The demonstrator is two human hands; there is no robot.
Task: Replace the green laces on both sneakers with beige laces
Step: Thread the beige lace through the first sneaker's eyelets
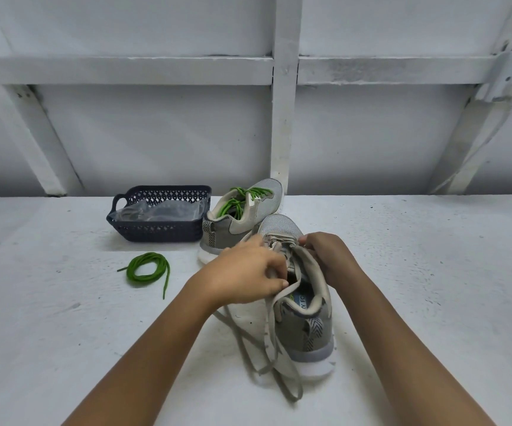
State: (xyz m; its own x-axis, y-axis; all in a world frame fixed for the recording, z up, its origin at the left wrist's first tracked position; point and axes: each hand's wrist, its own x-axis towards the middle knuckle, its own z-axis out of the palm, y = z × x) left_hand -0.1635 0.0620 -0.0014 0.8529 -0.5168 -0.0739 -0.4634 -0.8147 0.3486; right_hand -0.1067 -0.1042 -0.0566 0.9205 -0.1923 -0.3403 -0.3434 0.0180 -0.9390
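A grey sneaker [305, 327] stands in front of me, heel toward me, threaded with a beige lace [268, 330] whose long ends trail over its left side onto the table. My left hand [245, 272] pinches the lace at the upper eyelets. My right hand [328, 259] grips the shoe's right eyelet edge. Behind it stands the second grey sneaker [245, 216], still laced in green [239, 199]. A loose green lace [148, 269] lies coiled on the table to the left.
A dark blue plastic basket [159, 232] holding clear plastic wrapping sits at the back left beside the second sneaker. The white table [417, 272] ends at a white wall with framing beams.
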